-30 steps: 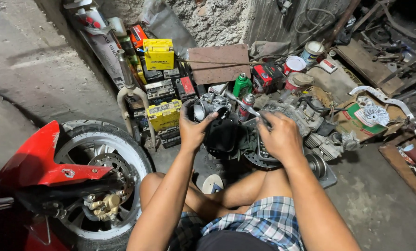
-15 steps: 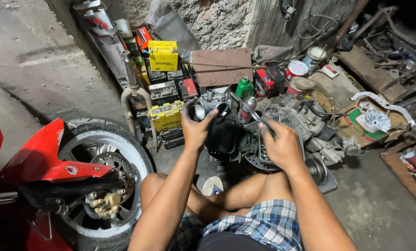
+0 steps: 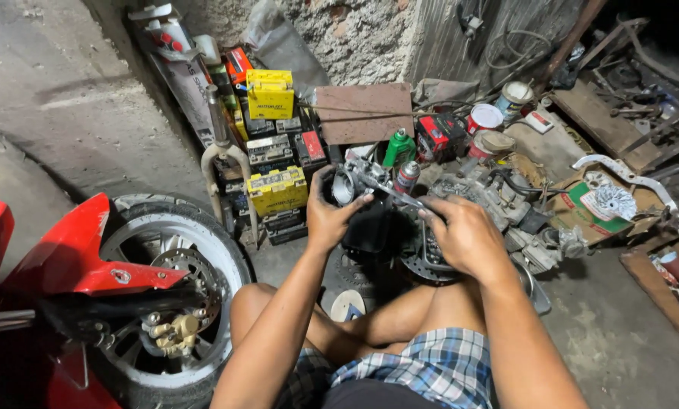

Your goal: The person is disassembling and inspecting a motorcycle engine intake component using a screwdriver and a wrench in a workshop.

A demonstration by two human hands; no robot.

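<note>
— What filled the floor?
— A red motorcycle's front wheel at the person's left, then yellow batteries stacked by the wall.
— And the hands?
— The left hand was clasped around a small metal carburetor, raised above the knees. The right hand gripped a thin tool, its tip touching that part.

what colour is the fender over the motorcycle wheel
Red; the fender shows clearly in the head view, lower left.
</note>
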